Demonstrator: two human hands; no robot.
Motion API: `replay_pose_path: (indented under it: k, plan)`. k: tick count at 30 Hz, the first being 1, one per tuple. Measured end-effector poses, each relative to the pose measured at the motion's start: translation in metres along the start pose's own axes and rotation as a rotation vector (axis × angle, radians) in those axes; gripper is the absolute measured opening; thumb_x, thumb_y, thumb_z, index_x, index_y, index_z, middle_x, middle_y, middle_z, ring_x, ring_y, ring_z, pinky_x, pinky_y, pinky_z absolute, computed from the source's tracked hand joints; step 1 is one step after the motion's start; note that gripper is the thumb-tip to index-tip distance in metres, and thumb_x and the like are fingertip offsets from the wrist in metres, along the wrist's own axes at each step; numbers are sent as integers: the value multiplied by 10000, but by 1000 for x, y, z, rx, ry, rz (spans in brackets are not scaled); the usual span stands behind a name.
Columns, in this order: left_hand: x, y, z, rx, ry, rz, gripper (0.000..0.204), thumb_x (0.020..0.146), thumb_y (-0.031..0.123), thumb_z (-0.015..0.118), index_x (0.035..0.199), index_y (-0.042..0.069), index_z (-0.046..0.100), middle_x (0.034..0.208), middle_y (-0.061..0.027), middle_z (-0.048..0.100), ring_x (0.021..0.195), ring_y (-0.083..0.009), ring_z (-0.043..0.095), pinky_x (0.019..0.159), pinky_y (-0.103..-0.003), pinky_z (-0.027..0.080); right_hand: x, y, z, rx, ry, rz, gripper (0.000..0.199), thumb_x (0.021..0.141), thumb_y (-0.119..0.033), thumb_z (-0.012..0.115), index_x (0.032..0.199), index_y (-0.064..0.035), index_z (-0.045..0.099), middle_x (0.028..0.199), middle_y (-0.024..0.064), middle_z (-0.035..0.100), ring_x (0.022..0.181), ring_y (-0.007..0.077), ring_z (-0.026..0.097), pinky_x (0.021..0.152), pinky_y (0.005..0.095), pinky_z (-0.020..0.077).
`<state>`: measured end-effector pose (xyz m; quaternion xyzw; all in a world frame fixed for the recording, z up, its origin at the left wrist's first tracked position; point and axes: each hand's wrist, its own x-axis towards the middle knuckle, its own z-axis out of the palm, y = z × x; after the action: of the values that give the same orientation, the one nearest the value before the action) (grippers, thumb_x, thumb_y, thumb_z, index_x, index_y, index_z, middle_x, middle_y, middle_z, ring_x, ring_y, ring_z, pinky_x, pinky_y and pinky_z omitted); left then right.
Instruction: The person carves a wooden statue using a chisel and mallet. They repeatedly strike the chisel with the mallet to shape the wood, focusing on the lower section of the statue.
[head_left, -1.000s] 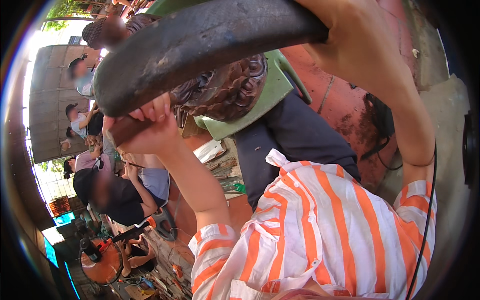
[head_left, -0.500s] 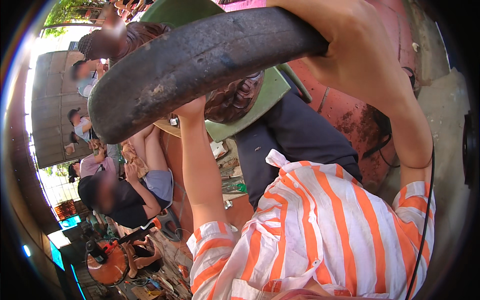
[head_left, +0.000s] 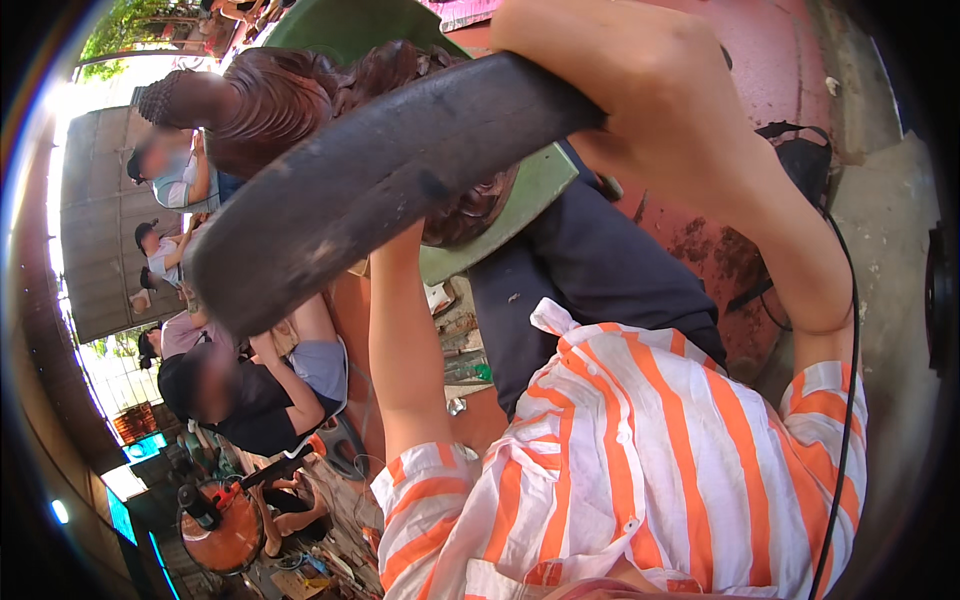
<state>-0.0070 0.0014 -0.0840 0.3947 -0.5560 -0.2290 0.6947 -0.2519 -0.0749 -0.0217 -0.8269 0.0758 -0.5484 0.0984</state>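
A thick, dark, worn wooden mallet [head_left: 390, 185] crosses the upper middle at a slant, with its broad end down at the left. My right hand [head_left: 625, 75] is bent over the mallet's upper right end and grips it; the fingers are mostly hidden. From below, my left forearm reaches up to the mallet's underside. Only the wrist end of my left hand [head_left: 398, 248] shows there; its fingers lie behind the mallet. Beyond is a dark brown carved Buddha statue [head_left: 265, 110] with draped folds, partly covered by the mallet, in front of a green surface [head_left: 548, 180].
My dark-trousered legs [head_left: 590, 270] extend over a red tiled floor [head_left: 770, 60]. At left a person in a black shirt [head_left: 265, 405] sits close by, with other people behind. A round orange-topped stool [head_left: 220, 535] and scattered tools stand lower left. A black bag [head_left: 803, 165] lies at right.
The mallet and my right hand have moved down and slightly left, leaving more of the statue uncovered above. My left hand is now more hidden behind the mallet.
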Motion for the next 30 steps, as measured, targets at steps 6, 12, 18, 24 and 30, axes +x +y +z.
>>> replay_pose_path:
  k: [6, 12, 18, 24, 30]
  plan:
    - [-2, 1, -7, 175, 196, 45, 583, 894, 580, 429, 1038, 32, 567, 691, -54, 549, 564, -190, 501, 594, -330, 456, 5, 2, -2, -176, -134, 75, 212, 696, -54, 634, 858, -78, 500, 701, 83, 548, 667, 288, 611, 560, 387, 455]
    - [47, 71, 10, -422, 514, -317, 508, 919, 510, 422, 980, 29, 572, 622, -56, 529, 410, -120, 377, 439, -267, 377, 0, 8, -11, -116, -124, 151, 278, 652, -4, 641, 891, -69, 513, 745, 104, 561, 710, 317, 604, 585, 401, 454]
    - [48, 84, -18, -242, 567, -165, 530, 908, 526, 408, 985, 40, 607, 570, -26, 525, 387, -97, 377, 390, -247, 331, 4, 0, -20, -58, -141, 173, 288, 650, -14, 659, 899, -63, 523, 768, 120, 558, 728, 335, 592, 599, 398, 456]
    - [31, 74, -2, -297, 588, -197, 659, 867, 656, 368, 999, 65, 628, 572, -38, 540, 433, -154, 445, 436, -279, 373, 4, -6, -23, 24, -102, 146, 265, 667, -64, 684, 878, -57, 523, 754, 117, 550, 716, 338, 586, 593, 393, 457]
    - [18, 44, -2, -338, 294, -214, 661, 895, 640, 325, 1126, 74, 576, 831, -98, 620, 582, -201, 561, 508, -315, 439, 5, -10, -24, -79, -153, 127, 252, 674, -51, 668, 891, -54, 540, 761, 118, 562, 709, 335, 589, 593, 386, 460]
